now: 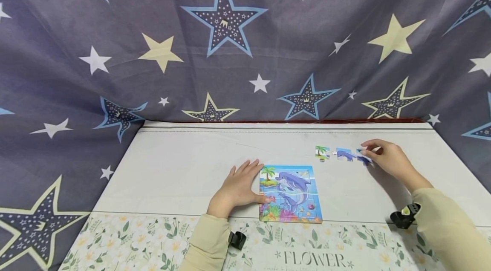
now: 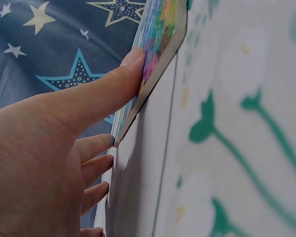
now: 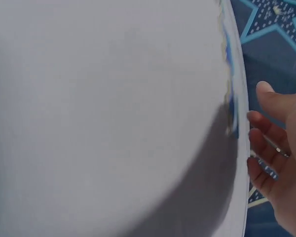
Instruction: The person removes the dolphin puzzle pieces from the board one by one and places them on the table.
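A dolphin jigsaw puzzle [image 1: 293, 192] with a palm tree and coral lies flat on the table. My left hand [image 1: 238, 190] is at its left edge, fingers straight and spread, thumb laid over the picture. The left wrist view shows that thumb [image 2: 106, 91] on the puzzle's face near its edge. Behind and right of the puzzle, loose pieces lie in a row: a palm tree piece [image 1: 322, 152], a dolphin piece [image 1: 345, 155] and a blue piece [image 1: 362, 159]. Over this last one hovers my right hand [image 1: 391, 162]. In the right wrist view its loosely bent fingers [image 3: 259, 140] hold nothing.
A white table covering [image 1: 184, 168] spans the work area, with a flowered band marked FLOWER [image 1: 314, 258] along the front. Behind the table hangs a dark star-patterned curtain [image 1: 245, 70], which also runs down both sides. A black wrist device [image 1: 238, 240] sits on each sleeve.
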Motion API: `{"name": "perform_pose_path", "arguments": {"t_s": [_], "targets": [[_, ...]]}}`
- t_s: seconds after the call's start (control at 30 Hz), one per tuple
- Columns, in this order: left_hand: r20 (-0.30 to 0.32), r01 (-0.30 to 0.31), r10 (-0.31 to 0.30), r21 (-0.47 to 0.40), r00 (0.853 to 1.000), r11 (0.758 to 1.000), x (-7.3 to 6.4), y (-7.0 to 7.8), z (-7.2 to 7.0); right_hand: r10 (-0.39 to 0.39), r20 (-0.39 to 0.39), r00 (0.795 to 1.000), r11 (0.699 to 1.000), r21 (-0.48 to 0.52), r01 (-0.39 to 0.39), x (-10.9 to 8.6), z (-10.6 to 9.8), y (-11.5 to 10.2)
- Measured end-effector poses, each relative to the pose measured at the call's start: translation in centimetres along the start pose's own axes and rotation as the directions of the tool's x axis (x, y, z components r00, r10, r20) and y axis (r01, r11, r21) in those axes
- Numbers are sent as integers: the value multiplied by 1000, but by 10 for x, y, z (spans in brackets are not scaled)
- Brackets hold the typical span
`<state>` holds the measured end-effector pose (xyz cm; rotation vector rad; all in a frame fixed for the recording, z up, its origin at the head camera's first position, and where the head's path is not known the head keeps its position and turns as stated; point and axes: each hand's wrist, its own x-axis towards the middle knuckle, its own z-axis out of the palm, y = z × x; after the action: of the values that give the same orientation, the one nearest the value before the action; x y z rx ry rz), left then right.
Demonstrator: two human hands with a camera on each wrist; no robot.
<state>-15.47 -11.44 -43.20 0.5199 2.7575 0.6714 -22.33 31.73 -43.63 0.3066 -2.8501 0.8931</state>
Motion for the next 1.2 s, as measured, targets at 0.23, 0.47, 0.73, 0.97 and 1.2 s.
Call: {"name": "perform_pose_path", "arguments": {"t_s": [0.23, 0.47, 0.73, 0.97, 1.2], "targets": [[22, -6, 7, -4, 1000, 1000, 1, 1, 0, -63, -22, 998, 997, 47, 64, -3, 1, -21], [26, -1, 1, 3, 1000, 1000, 1, 1, 1, -86, -1, 996, 994, 62, 86, -9, 6, -41], [26, 1, -1, 2, 1000, 1000, 0, 1, 0, -96, -15, 995, 990, 103, 97, -15, 16, -65], [22, 0, 0, 1, 1000, 1000, 0, 1, 0, -120, -20, 993, 984, 128, 121, -20, 27, -84], [23, 1, -1, -2, 1000, 1000, 0, 1, 1, -109, 20, 994, 982, 160, 105, -26, 35, -108]]}}
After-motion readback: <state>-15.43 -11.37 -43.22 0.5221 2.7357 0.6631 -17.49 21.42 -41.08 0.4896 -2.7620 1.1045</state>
